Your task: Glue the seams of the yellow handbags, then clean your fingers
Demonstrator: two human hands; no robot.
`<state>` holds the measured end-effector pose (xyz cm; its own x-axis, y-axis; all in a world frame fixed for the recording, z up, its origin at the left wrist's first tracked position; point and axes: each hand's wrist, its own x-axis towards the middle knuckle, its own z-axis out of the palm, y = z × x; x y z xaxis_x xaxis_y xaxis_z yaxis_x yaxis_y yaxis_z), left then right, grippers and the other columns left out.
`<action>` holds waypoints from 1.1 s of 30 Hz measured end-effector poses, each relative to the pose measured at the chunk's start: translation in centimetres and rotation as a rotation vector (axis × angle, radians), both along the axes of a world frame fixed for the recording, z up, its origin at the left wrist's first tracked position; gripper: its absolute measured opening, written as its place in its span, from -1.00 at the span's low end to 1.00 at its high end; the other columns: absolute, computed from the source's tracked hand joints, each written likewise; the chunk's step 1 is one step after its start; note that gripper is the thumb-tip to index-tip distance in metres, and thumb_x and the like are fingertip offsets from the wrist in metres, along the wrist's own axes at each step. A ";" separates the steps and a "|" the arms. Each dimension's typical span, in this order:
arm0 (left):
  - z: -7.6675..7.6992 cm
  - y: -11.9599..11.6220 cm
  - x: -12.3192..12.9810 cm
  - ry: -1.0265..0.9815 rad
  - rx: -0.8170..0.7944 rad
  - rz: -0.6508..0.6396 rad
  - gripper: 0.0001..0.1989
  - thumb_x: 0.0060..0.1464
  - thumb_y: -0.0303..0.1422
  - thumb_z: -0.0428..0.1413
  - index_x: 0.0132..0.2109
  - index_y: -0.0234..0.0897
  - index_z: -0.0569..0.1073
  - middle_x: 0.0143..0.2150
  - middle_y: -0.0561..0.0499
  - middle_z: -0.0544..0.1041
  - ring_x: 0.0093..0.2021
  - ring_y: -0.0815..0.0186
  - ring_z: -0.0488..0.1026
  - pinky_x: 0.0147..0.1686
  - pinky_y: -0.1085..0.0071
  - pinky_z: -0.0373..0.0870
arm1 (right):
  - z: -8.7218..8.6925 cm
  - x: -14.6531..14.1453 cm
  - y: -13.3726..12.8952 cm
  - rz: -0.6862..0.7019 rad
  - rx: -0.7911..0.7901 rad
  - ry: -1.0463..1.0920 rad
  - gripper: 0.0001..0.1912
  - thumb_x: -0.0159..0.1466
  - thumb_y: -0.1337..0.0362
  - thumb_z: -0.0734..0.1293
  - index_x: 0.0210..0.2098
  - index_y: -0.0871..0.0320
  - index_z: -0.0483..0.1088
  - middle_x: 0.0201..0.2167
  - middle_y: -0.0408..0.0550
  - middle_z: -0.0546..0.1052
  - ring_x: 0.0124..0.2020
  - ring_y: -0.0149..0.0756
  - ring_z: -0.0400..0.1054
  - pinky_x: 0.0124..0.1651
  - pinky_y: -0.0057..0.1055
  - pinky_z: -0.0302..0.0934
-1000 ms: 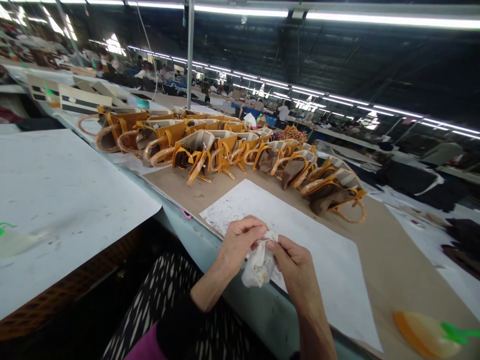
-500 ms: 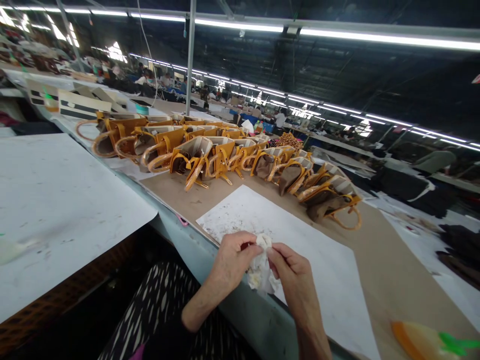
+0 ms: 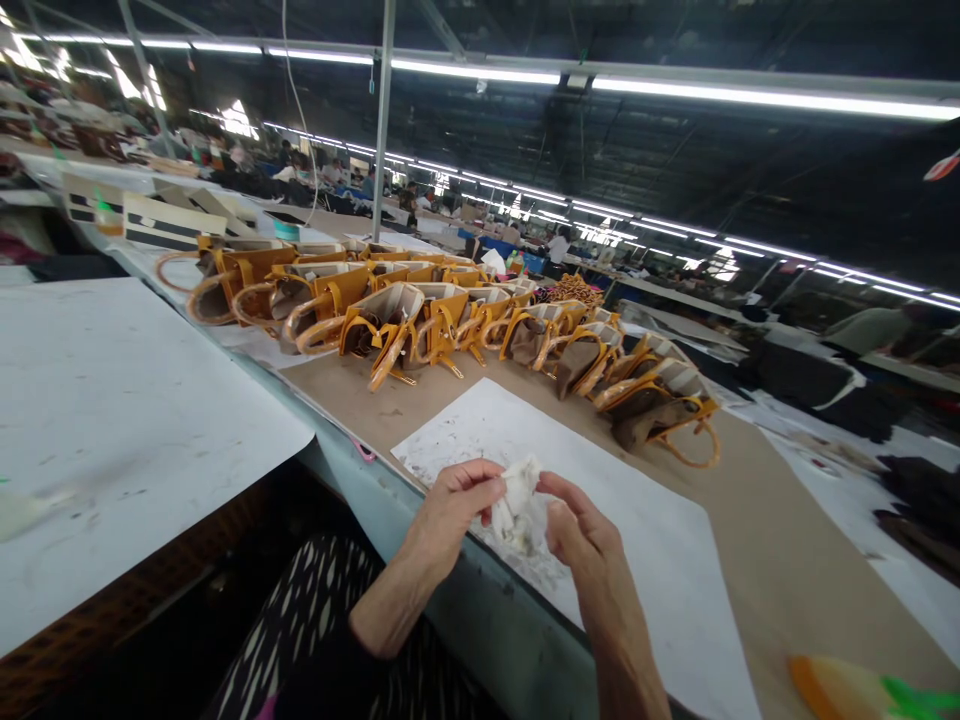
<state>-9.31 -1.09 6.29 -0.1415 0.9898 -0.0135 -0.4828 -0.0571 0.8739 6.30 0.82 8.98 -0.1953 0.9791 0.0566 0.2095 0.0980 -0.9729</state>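
Observation:
A crumpled white cloth with yellowish-grey stains hangs over the near edge of a white paper sheet. My left hand pinches its upper left edge between thumb and fingers. To the right of the cloth is my right hand, its index finger stretched toward the cloth's upper edge and its thumb apart from that finger. Nothing shows between those fingers; whether the fingertip touches the cloth I cannot tell. Under both hands, the white paper sheet bears dark smudges at its left corner.
Rows of mustard-yellow handbags with looped handles stand on brown paperboard behind the sheet. A bottle with a green nozzle lies at the lower right. Another paper-covered table is on the left. People work in the distance.
My right hand has let go of the cloth and moved slightly right, its fingers spreading. The cloth has shifted and hangs from my left hand, which still pinches it.

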 end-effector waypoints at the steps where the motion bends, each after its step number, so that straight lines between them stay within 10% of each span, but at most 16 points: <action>1: -0.1 0.0 0.0 -0.006 -0.003 -0.010 -0.76 -0.16 -0.24 0.26 -0.38 -0.35 0.54 -0.52 0.07 0.37 -0.52 0.45 0.18 -0.50 0.50 0.13 | 0.2 -0.2 -0.1 0.057 -0.026 -0.013 -0.50 0.08 -0.05 0.36 -0.13 0.18 0.46 -0.62 -0.20 0.33 -0.57 -0.35 0.10 -0.50 -0.39 0.00; 7: -0.4 0.3 0.1 -0.035 -0.008 0.049 -0.73 -0.19 -0.24 0.28 -0.34 -0.35 0.54 -0.55 0.10 0.33 -0.55 0.46 0.17 -0.50 0.48 0.12 | -0.2 -0.3 -0.1 -0.081 -0.035 0.015 -0.69 0.01 0.03 0.42 -0.56 0.17 0.43 -0.64 -0.20 0.27 -0.55 -0.38 0.07 -0.51 -0.41 -0.01; 12: 0.0 -0.1 -0.2 0.123 -0.001 0.110 -0.69 -0.05 -0.16 0.19 -0.27 -0.34 0.46 -0.47 0.10 0.36 -0.50 0.44 0.20 -0.45 0.48 0.14 | -0.8 0.0 0.2 -0.225 -0.046 0.046 -0.67 0.00 0.01 0.44 -0.46 0.17 0.46 -0.61 -0.21 0.31 -0.57 -0.39 0.09 -0.54 -0.43 0.01; 19: -0.5 -0.4 0.7 0.198 -0.026 -0.146 -0.71 -0.05 -0.16 0.22 -0.40 -0.34 0.47 -0.55 0.12 0.31 -0.51 0.43 0.17 -0.46 0.47 0.09 | -0.7 -0.6 0.2 -0.244 -0.022 0.109 -0.69 -0.03 0.06 0.46 -0.40 0.15 0.47 -0.59 -0.21 0.36 -0.58 -0.39 0.12 -0.53 -0.41 0.09; 33: -1.1 -0.2 0.3 0.103 -0.073 0.093 -0.70 -0.15 -0.15 0.21 -0.55 -0.31 0.40 -0.61 0.12 0.29 -0.49 0.39 0.18 -0.39 0.44 0.09 | -1.8 -0.3 0.3 -0.282 0.225 -0.143 -0.65 0.10 0.06 0.34 -0.20 0.14 0.44 -0.32 -0.03 0.52 -0.30 -0.17 0.36 -0.14 -0.21 0.23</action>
